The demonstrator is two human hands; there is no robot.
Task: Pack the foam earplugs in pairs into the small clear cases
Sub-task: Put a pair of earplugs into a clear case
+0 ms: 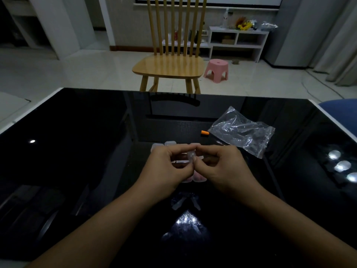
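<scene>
Together, we pinch one small clear case [191,156] between our two hands just above the glossy black table [77,151]. Our left hand [167,171] grips it with thumb and fingertips curled in from the left, and our right hand [222,167] closes on it from the other side, fingers bent tight around its edge. We cannot tell whether the case is open or what lies inside it.

More clear cases [164,145] sit on the table just beyond our knuckles, and others [199,177] show under our hands, some with a pinkish tint within. A single orange earplug [204,133] lies farther back, just beside the left corner of a crumpled clear plastic bag [242,131]. Beyond the far table edge stand a wooden chair [170,64] and a pink stool [216,70].
</scene>
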